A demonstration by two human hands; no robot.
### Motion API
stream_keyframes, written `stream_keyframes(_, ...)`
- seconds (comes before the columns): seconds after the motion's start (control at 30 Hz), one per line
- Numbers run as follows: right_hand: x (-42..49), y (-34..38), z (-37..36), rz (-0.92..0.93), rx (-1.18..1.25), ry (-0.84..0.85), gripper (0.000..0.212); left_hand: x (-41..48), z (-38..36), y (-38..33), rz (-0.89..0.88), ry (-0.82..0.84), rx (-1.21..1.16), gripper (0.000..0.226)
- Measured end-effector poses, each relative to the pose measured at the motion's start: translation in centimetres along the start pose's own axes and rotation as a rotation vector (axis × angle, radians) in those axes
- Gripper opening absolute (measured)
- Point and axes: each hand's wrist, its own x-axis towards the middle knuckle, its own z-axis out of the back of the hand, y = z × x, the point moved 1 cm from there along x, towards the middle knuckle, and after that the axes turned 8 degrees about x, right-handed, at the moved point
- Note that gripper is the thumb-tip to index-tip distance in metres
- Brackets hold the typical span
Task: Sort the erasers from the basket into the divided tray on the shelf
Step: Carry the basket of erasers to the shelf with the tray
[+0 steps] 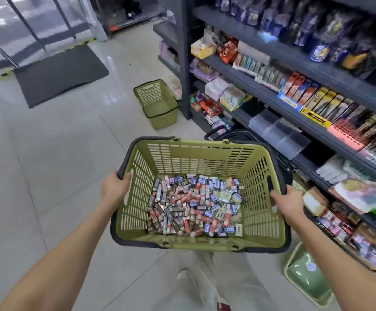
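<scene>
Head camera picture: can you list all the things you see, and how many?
held basket: one, olive green with dark rim, centre
erasers: too many to count, blue, red and black wrappers, piled in the held basket
shelf unit: one, dark grey, right side, packed with goods
divided tray: one, clear, on the shelf unit
floor basket: one, green, by the shelf unit's end
mat: one, dark grey, floor, upper left
tub: one, pale green, floor, lower right
left hand: grips the held basket's left rim
right hand: grips its right rim
</scene>
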Motion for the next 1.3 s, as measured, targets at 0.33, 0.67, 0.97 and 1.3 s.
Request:
stream_keyframes(0.33,14.9,2.9,2.6,-0.065,0.051,-0.092,0.01,10.4,-6.1,-17.0,-0.062,0.107,0.037,0.033)
stream_keyframes(0.67,22.9,0.8,5.5,-0.265,0.105,-0.276,0.017,18.4,-14.4,-30.5,-0.217,0.268,0.184,0.03)
stream_keyframes(0.97,24.5,-4.0,2.0,-0.509,0.112,-0.381,0.011,25.8,-24.5,-38.0,-0.514,0.435,0.616,0.039)
stream_keyframes(1.3,27.1,-11.4,-3.5,-0.629,0.063,-0.483,0.018,32.0,-35.9,-38.9,-0.73,0.578,0.7,0.04)
